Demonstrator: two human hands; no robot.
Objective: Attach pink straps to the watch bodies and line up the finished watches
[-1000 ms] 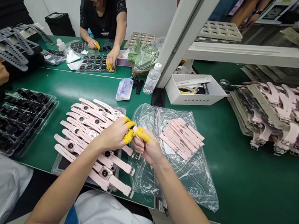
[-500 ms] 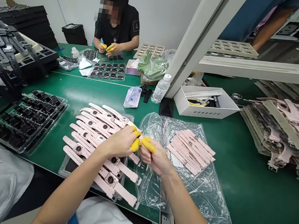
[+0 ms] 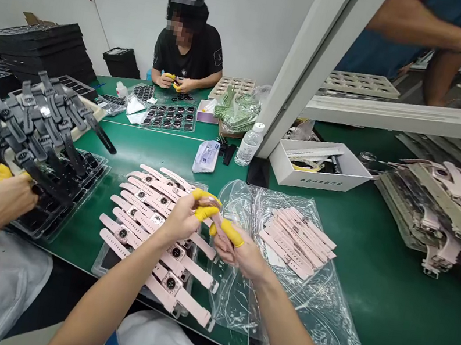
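Note:
Yellow finger cots cover some fingertips of both hands. My left hand (image 3: 185,215) pinches one end of a pink watch strap (image 3: 219,225). Lower down, my right hand (image 3: 241,250) grips the same strap; whether a watch case is attached is hidden by my fingers. Below my left hand, pink-strapped watches (image 3: 176,253) lie face down in rows on a clear tray (image 3: 103,257). To the right of my right hand, a pile of loose pink straps (image 3: 296,239) rests on a clear plastic bag (image 3: 322,311).
At left, a neighbour's hand (image 3: 5,197) holds a tray of dark-strapped watches (image 3: 39,123) over another tray. Behind are a water bottle (image 3: 250,145), a white box (image 3: 322,179) and a white packet (image 3: 206,156). Stacked trays of pink-strapped watches (image 3: 450,203) stand right. Another person (image 3: 188,53) works opposite.
More of the pink strap now shows between my hands, and my left fingers have lifted slightly. The neighbour's tray of dark watches has moved right, over the tray on the table.

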